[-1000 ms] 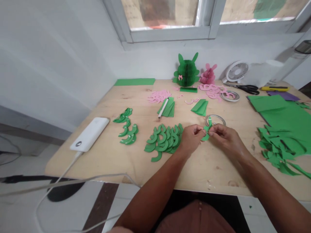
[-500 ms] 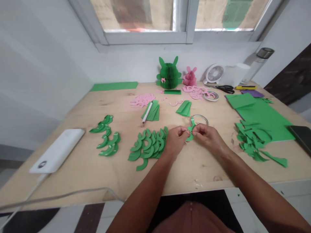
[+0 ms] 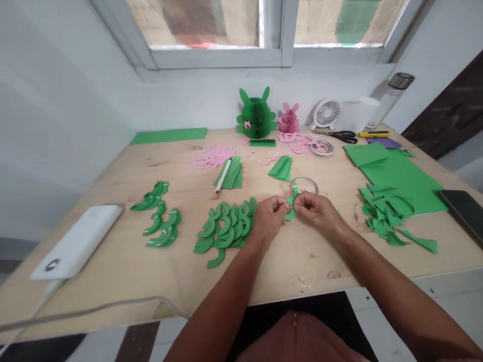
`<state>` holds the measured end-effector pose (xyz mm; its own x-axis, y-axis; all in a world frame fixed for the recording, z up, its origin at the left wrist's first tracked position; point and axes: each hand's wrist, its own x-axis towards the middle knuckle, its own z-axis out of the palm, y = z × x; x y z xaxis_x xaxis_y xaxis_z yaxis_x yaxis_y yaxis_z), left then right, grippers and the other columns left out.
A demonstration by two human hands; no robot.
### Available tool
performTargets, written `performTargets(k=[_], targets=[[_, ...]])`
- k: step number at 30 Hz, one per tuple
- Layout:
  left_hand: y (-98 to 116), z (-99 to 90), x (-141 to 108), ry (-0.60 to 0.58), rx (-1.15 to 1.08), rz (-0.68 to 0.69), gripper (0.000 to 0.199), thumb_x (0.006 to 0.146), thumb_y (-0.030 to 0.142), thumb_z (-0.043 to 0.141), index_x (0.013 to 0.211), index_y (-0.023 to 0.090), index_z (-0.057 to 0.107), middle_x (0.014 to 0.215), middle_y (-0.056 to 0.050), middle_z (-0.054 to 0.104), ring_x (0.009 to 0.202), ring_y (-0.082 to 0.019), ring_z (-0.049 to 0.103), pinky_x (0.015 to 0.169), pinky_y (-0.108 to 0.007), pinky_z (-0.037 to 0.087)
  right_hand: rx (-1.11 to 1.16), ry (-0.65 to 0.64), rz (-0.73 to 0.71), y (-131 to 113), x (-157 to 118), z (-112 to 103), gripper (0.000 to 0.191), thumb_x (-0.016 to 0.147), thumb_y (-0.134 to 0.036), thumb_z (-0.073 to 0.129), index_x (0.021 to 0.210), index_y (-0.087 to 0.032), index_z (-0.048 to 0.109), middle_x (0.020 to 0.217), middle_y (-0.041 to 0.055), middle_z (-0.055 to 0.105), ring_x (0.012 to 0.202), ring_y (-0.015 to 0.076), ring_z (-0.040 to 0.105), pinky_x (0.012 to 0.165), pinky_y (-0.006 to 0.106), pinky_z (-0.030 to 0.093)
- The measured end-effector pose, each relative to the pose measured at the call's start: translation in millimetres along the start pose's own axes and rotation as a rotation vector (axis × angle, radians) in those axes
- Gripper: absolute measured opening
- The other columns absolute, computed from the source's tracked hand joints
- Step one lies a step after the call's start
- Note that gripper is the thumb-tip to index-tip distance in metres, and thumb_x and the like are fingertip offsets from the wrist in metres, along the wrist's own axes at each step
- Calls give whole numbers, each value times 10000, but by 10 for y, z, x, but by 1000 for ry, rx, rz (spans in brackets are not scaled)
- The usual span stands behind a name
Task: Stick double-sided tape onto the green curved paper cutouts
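Observation:
Between my two hands is a small curved green paper piece (image 3: 290, 215). My left hand (image 3: 270, 216) pinches its left side, and my right hand (image 3: 316, 210) pinches it from the right with bent fingers. Just behind my hands lies a roll of tape (image 3: 316, 184), partly covered by the paper. A heap of green curved pieces (image 3: 226, 229) sits left of my left hand. Farther left are more green curved pieces (image 3: 166, 231) with pale strips on them.
Green scraps (image 3: 388, 211) and large green sheets (image 3: 411, 181) lie at right, beside a dark phone (image 3: 462, 211). Behind stand a green paper figure (image 3: 256, 118), a pink one (image 3: 289, 120) and a fan (image 3: 326, 113). A white power bank (image 3: 77, 241) lies left.
The view has shifted slightly, so the table things appear a little farther left. Both hands still hold the green piece, with the right fingers slightly changed in position.

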<state>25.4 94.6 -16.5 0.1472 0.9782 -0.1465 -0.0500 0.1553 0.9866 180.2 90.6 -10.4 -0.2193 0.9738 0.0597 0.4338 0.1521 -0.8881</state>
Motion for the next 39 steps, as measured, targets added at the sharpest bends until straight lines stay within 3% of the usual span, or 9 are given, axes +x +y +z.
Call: performTargets(k=[39], targets=[[44,2,-18,-19,-23,-18,90,663,230,599,637,144,589,571,21,561,481,-74,507,427,-171,428,-23,41,21,8,9,17,67,743,-228,553,705,-173,552,597,-33,499,528,83,421,494,213,318]])
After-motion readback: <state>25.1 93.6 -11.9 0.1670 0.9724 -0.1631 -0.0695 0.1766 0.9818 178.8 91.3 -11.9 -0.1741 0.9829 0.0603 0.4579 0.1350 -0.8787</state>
